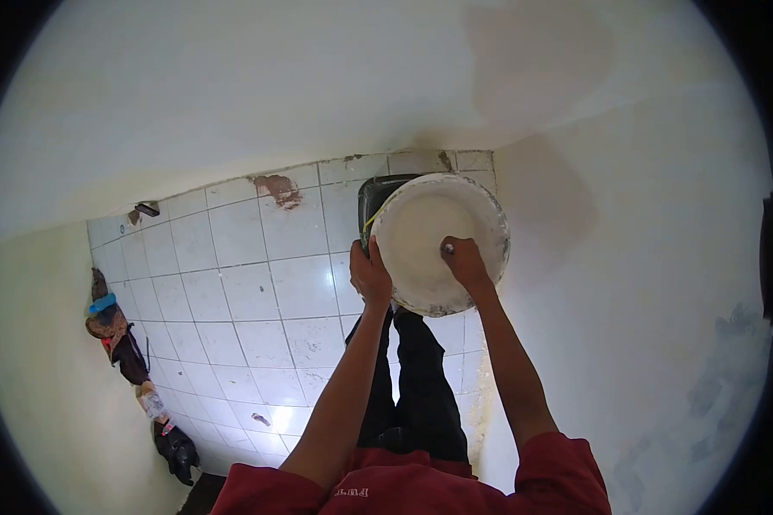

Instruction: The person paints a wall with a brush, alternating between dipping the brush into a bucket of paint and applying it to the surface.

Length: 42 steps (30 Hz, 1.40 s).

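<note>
A round, pale bucket [496, 216] with a stained rim stands in front of me, and whitish material lies inside it. My left hand [370, 273] grips the bucket's left rim, with the thumb up along the edge. Over the right part of the opening, my right hand [465, 263] is closed round a small handle with a shiny end; the rest of that tool is hidden. Behind the bucket's left side a black container [371, 196] shows, with a yellow strip near its edge.
White floor tiles [301, 283] spread left of the bucket, with a reddish broken patch [279, 190]. Walls rise ahead and at both sides. Bags and cloth items [130, 354] lie along the left wall, near a blue item [102, 303]. My legs stand below the bucket.
</note>
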Motion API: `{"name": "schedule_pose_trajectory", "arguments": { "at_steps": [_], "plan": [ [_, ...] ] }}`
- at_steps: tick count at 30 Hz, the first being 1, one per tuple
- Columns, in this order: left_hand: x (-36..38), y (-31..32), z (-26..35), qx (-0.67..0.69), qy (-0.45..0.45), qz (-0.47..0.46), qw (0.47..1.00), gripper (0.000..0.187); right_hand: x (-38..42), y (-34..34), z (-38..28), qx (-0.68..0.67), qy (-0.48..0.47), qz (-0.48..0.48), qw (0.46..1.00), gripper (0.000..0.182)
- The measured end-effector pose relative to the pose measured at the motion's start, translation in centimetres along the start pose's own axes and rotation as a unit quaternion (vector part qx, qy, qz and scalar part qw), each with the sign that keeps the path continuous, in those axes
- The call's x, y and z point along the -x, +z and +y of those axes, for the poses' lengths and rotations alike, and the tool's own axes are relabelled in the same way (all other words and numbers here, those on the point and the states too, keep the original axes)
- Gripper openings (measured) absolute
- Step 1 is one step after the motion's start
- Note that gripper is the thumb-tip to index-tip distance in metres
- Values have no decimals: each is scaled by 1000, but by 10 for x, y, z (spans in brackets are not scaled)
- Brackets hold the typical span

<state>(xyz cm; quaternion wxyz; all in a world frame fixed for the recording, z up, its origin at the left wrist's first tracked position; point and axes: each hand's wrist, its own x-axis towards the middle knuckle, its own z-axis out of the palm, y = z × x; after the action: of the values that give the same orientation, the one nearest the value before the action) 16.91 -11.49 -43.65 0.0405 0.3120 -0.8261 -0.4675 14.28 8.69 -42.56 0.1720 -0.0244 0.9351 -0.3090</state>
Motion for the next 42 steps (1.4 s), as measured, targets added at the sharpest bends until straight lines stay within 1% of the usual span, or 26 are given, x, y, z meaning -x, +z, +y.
{"name": "schedule_pose_trajectory", "arguments": {
  "at_steps": [1,3,4,6,7,9,10,12,13,16,18,19,21,22,24,25,29,31,32,33,34,35,37,38,40,42],
  "plan": [
    [0,1,0,1,-3,3,1000,37,-2,2,0,2,-3,-3,1000,11],
    [0,-1,0,-4,-22,-8,1000,36,-12,11,-5,-228,27,-83,970,9],
    [0,-1,1,-4,-24,-2,1000,36,-18,14,-8,-228,23,-88,969,9],
    [-2,1,-2,-6,-14,3,1000,37,-30,22,-12,-265,-10,42,963,10],
    [-1,2,-4,-7,-15,8,1000,37,-32,21,-10,-266,-14,39,963,10],
    [0,3,-4,-10,28,38,999,40,-31,13,-3,-30,-112,173,978,9],
    [0,1,-4,-11,27,39,999,40,-26,12,0,-31,-113,172,978,9],
    [1,2,-4,-7,34,41,999,40,-10,1,-3,175,11,59,983,10],
    [1,2,-4,-5,32,42,999,40,-5,0,-4,178,9,57,982,10],
    [0,3,-9,-6,-2,7,1000,40,-3,7,-3,95,-4,-6,995,12],
    [-1,2,-11,-14,-10,1,1000,40,-17,18,-6,-151,6,-94,984,12],
    [0,2,-10,-15,-10,3,1000,40,-22,21,-10,-152,3,-96,984,12],
    [-1,2,-9,-24,-21,0,999,39,-32,26,-18,-186,-90,39,978,15],
    [-1,3,-8,-25,-21,3,999,39,-33,24,-17,-188,-92,39,977,15],
    [-1,7,-10,-13,25,62,998,40,-32,18,-6,2,-139,151,979,17],
    [0,8,-12,-14,25,61,998,40,-24,14,0,78,-61,93,991,20],
    [0,5,-12,-13,-5,23,1000,38,-3,8,-1,200,-10,-19,980,16],
    [2,2,-8,-15,-14,18,1000,38,-5,17,1,73,-67,-56,993,12],
    [2,1,-6,-12,-10,18,1000,38,-9,20,-5,74,-68,-57,993,12],
    [2,0,-5,-9,-5,17,1000,39,-16,25,-12,-97,-8,-71,993,11],
    [2,-1,-3,-10,-4,19,1000,39,-21,26,-18,-266,52,-83,959,11],
    [1,-1,-4,-14,-9,13,1000,39,-24,29,-15,-267,50,-83,959,11],
    [1,-1,-3,-19,-12,10,1000,40,-28,32,-9,-126,-103,137,977,10],
    [1,1,-3,-20,6,34,999,41,-26,29,-6,-128,-104,138,977,10],
    [1,1,-6,-21,25,57,998,41,-14,21,0,68,-44,129,988,8],
    [2,-1,0,-21,-43,6,999,43,-7,20,3,97,-23,87,991,8]
  ]
}}
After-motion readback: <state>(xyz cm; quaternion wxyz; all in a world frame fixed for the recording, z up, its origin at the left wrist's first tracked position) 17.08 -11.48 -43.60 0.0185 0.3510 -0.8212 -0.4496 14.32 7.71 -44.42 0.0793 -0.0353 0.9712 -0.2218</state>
